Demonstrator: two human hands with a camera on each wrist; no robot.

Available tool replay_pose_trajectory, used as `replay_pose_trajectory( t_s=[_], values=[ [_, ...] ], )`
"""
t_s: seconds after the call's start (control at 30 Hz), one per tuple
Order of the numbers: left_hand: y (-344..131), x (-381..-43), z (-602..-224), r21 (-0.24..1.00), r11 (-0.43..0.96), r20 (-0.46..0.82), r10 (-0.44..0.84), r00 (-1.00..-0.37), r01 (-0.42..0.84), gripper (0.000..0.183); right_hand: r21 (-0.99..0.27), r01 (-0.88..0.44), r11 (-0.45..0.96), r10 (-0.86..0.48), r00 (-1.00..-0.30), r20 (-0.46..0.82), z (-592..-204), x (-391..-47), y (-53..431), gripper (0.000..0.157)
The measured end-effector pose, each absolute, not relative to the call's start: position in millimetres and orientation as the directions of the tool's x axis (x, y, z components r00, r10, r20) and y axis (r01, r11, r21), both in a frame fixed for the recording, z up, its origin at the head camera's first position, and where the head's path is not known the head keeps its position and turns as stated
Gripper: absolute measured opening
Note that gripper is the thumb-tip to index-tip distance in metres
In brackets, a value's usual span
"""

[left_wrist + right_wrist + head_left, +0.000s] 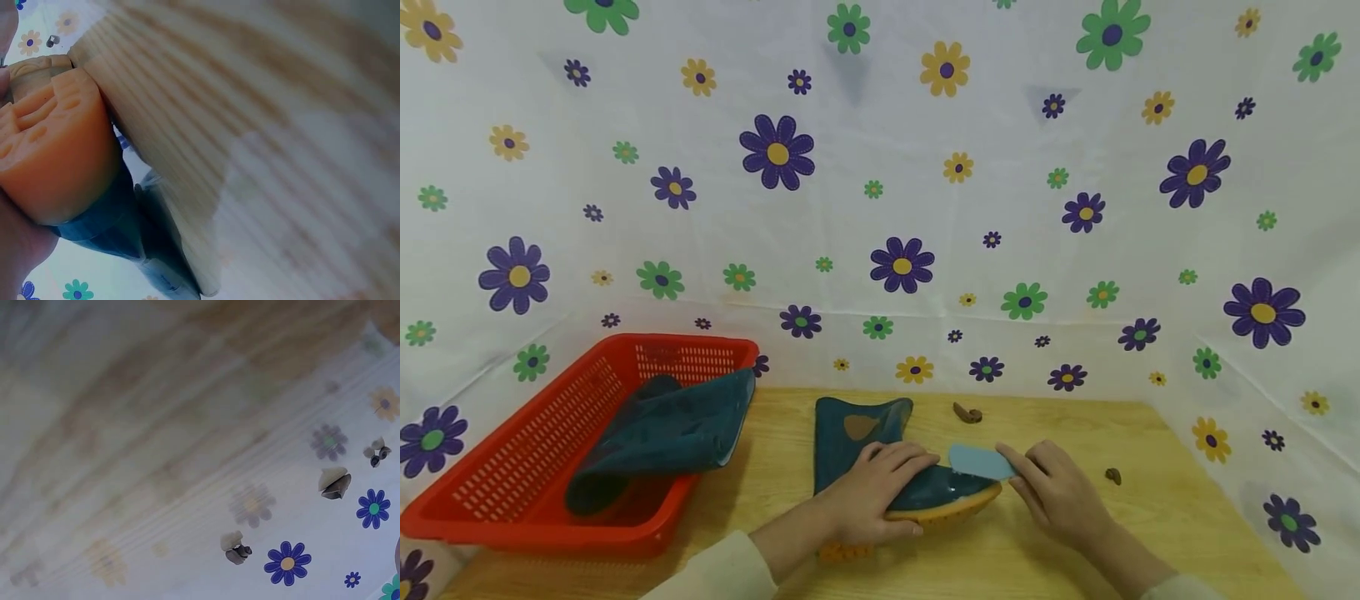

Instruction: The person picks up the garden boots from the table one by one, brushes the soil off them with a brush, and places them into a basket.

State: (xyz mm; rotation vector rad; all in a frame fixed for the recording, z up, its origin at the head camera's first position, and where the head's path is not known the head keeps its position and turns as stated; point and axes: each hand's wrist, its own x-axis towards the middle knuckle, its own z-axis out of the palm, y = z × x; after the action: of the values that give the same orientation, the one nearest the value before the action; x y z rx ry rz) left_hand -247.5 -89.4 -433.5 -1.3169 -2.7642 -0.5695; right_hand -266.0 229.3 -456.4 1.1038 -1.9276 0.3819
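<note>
A dark teal rain boot [936,492] with a yellow-orange sole lies on the wooden table, a brown patch [860,427] on its shaft. My left hand [876,492] grips the boot over its foot, thumb along the sole. Close up in the left wrist view is the orange heel [69,156], with parts of the hand at the left edge. My right hand [1060,496] pinches a flat light blue scraper [979,462] at one end. Its blade lies against the top of the boot's toe. The right wrist view shows neither boot nor scraper.
To the left stands a red plastic basket [535,533] with another teal boot [677,429] leaning over its rim. One curled brown lump [967,413] lies behind the toe, and a smaller lump [1112,476] to the right. A flowered white sheet [865,217] encloses the table.
</note>
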Motion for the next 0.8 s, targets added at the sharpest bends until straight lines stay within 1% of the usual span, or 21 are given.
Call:
replay_pose_trajectory(
  t_s=[0.1, 0.2, 0.3, 0.4, 0.47, 0.53, 0.63, 0.7, 0.73, 0.8],
  values=[
    [-85, -247, -432, 0.265, 0.592, 0.174, 0.747, -0.641, 0.761, 0.08, 0.133, -0.801, 0.584, -0.545, -0.265, 0.796, -456, -266, 234, 0.046],
    [-77, -249, -427, 0.155, 0.608, 0.154, 0.764, -0.627, 0.779, 0.085, 0.118, -0.79, 0.601, -0.534, -0.287, 0.795, -456, -265, 240, 0.047],
    [-72, -254, -418, 0.014, 0.585, 0.152, 0.801, -0.58, 0.811, 0.087, 0.101, -0.78, 0.617, -0.528, -0.315, 0.789, -458, -264, 244, 0.047],
    [-72, -258, -410, -0.074, 0.554, 0.18, 0.825, -0.535, 0.829, 0.083, 0.076, -0.764, 0.64, -0.519, -0.357, 0.777, -459, -263, 247, 0.048],
    [-75, -259, -408, -0.112, 0.551, 0.205, 0.827, -0.523, 0.827, 0.078, 0.066, -0.751, 0.657, -0.511, -0.379, 0.771, -459, -263, 251, 0.049],
    [-80, -258, -408, -0.149, 0.549, 0.23, 0.828, -0.512, 0.822, 0.075, 0.063, -0.742, 0.668, -0.504, -0.389, 0.771, -459, -264, 254, 0.049],
    [-85, -256, -408, -0.232, 0.539, 0.245, 0.838, -0.488, 0.81, 0.078, 0.063, -0.738, 0.671, -0.497, -0.386, 0.777, -458, -267, 257, 0.05],
    [-85, -255, -412, -0.246, 0.503, 0.233, 0.86, -0.453, 0.828, 0.083, 0.052, -0.737, 0.674, -0.494, -0.396, 0.774, -458, -268, 259, 0.051],
    [-85, -254, -414, -0.231, 0.487, 0.224, 0.869, -0.441, 0.842, 0.084, 0.045, -0.734, 0.678, -0.487, -0.403, 0.775, -458, -268, 260, 0.051],
    [-86, -251, -416, -0.131, 0.482, 0.225, 0.865, -0.448, 0.866, 0.08, 0.034, -0.733, 0.679, -0.476, -0.405, 0.78, -460, -266, 260, 0.052]
  ],
)
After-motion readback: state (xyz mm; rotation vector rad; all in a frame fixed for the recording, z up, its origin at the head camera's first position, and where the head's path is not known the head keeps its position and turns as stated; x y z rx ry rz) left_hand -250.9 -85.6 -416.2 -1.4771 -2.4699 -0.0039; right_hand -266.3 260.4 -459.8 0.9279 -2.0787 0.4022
